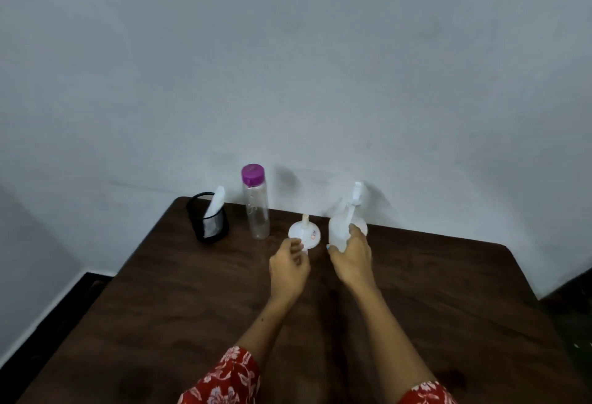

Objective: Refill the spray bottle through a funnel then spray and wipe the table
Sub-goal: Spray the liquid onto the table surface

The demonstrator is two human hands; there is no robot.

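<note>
Right hand (351, 254) wrapped round white spray bottle (340, 227), upright near table's (448, 307) far edge. Left hand (288, 267) pinching rim of white funnel (304, 234) just beside. Further left: purple-capped water bottle (255, 203), black mesh cup (208, 218) at corner. Broad bare wood nearer.

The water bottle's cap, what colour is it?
Purple cap, on the clear bottle; head view.

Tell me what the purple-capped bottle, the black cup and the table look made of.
Purple-capped bottle: clear, probably plastic; the wall shows through it. Black cup: looks like wire mesh, dark and see-through. Table: dark brown wood or wood-look laminate, faint grain, matte.
</note>
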